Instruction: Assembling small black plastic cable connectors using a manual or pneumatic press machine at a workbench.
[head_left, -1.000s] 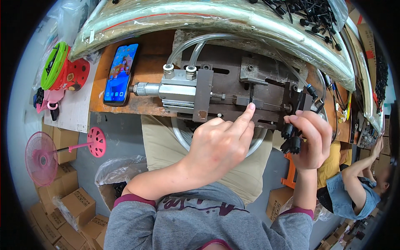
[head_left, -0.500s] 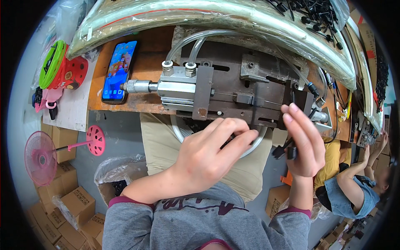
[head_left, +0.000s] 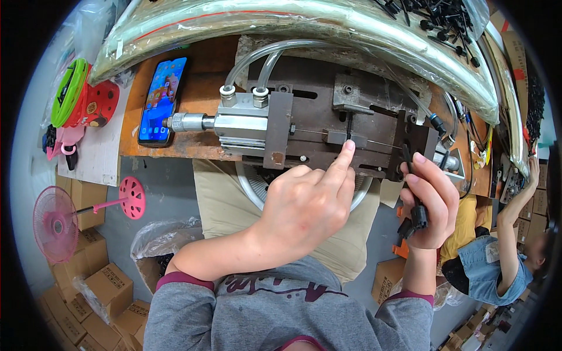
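My left hand (head_left: 310,202) reaches over the metal fixture (head_left: 316,157), index finger stretched out and the other fingers bent. Its index tip touches the near end of a thin black plastic piece (head_left: 349,124), which lies across the small grey block (head_left: 336,138) on the fixture. My right hand (head_left: 432,202), at the fixture's right end, is closed around several black plastic pieces (head_left: 418,215) with stems and wider heads. One stem sticks up past the fingertips. The palm hides part of the bunch.
Left of the fixture's silver air cylinder (head_left: 241,126) lies a lit phone (head_left: 163,100). Clear hoses (head_left: 281,45) arch behind it. Plastic-wrapped tubing (head_left: 328,23) spans the back, with loose black pieces (head_left: 445,29) beyond. A pink fan (head_left: 55,225) and cartons stand left; a co-worker's arm (head_left: 508,225) is right.
My left hand has gone from bent fingers at the fixture's front edge to a pointing finger on the black piece, now lying on the block. My right hand's bunch has tilted.
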`<state>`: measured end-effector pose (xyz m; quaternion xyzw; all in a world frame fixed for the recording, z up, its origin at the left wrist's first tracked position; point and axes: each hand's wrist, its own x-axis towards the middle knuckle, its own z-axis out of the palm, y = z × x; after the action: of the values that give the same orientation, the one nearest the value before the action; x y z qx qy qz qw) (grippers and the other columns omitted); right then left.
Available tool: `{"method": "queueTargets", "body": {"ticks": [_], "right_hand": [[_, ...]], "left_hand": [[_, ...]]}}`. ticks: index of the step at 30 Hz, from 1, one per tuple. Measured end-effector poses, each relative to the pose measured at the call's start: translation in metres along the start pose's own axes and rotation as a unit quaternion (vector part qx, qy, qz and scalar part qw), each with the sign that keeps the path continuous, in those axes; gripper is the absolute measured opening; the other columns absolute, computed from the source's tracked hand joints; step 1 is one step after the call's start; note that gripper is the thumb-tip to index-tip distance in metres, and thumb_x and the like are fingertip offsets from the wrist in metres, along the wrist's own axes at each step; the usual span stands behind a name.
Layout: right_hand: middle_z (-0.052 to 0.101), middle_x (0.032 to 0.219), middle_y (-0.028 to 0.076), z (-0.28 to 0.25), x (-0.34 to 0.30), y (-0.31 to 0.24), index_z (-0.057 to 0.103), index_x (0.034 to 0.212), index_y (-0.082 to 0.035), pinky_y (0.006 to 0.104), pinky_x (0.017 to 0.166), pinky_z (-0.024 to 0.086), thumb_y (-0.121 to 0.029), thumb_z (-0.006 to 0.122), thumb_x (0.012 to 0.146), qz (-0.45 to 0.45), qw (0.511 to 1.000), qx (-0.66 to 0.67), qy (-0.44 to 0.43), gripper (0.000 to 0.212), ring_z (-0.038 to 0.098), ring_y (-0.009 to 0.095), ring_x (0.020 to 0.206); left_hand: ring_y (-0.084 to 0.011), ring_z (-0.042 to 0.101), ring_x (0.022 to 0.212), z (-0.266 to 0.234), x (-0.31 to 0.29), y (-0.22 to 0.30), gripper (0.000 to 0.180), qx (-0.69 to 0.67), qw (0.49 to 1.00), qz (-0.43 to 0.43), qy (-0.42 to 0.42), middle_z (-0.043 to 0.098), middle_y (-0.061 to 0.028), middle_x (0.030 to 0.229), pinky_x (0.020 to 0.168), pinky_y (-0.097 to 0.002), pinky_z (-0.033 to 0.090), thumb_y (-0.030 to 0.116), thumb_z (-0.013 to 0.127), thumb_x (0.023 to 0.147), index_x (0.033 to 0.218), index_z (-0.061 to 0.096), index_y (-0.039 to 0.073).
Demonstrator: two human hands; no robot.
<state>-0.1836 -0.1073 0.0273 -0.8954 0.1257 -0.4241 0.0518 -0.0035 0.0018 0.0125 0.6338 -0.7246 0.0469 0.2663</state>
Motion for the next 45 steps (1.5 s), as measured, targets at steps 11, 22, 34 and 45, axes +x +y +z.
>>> {"method": "queueTargets", "body": {"ticks": [11, 22, 34, 45], "right_hand": [[0.068, 0.1, 0.015, -0.004, 0.005, -0.012, 0.073, 0.101, 0.007, 0.0322, 0.071, 0.06, -0.001, 0.076, 0.067, -0.081, 0.99, -0.089, -0.069, 0.034, 0.069, 0.023, 0.076], [0.065, 0.116, 0.022, -0.003, 0.002, -0.007, 0.064, 0.114, 0.007, 0.039, 0.083, 0.06, -0.002, 0.08, 0.076, -0.002, 0.999, 0.039, -0.018, 0.042, 0.07, 0.035, 0.1], [0.054, 0.129, 0.033, 0.009, -0.008, -0.011, 0.055, 0.112, 0.003, 0.046, 0.093, 0.056, -0.015, 0.084, 0.076, 0.057, 0.979, 0.191, 0.028, 0.05, 0.063, 0.042, 0.114], [0.062, 0.124, 0.024, -0.008, -0.003, -0.034, 0.068, 0.102, 0.004, 0.0356, 0.081, 0.061, 0.0, 0.085, 0.069, 0.145, 0.987, 0.05, -0.043, 0.037, 0.068, 0.03, 0.1]], "left_hand": [[-0.0207, 0.071, 0.083, -0.021, -0.001, 0.01, 0.037, -0.433, 0.896, -0.093, 0.032, 0.071, -0.0124, 0.103, 0.071, -0.0293, 0.058, 0.004, 0.085, 0.071, 0.105, 0.07, 0.0], [-0.0242, 0.069, 0.083, -0.009, -0.012, -0.002, 0.027, -0.162, 0.985, -0.015, 0.063, 0.068, -0.0144, 0.116, 0.069, -0.0322, 0.055, 0.0, 0.077, 0.07, 0.096, 0.071, 0.0], [-0.0154, 0.063, 0.065, -0.003, 0.005, 0.0, 0.02, -0.007, 1.0, 0.014, 0.004, 0.067, -0.0158, 0.123, 0.063, -0.0283, 0.05, 0.009, 0.072, 0.076, 0.094, 0.071, -0.001], [-0.0203, 0.067, 0.072, -0.055, 0.03, -0.008, 0.025, -0.016, 0.999, -0.003, -0.052, 0.071, -0.0093, 0.112, 0.066, -0.0302, 0.052, 0.019, 0.078, 0.075, 0.095, 0.073, 0.006]]}}
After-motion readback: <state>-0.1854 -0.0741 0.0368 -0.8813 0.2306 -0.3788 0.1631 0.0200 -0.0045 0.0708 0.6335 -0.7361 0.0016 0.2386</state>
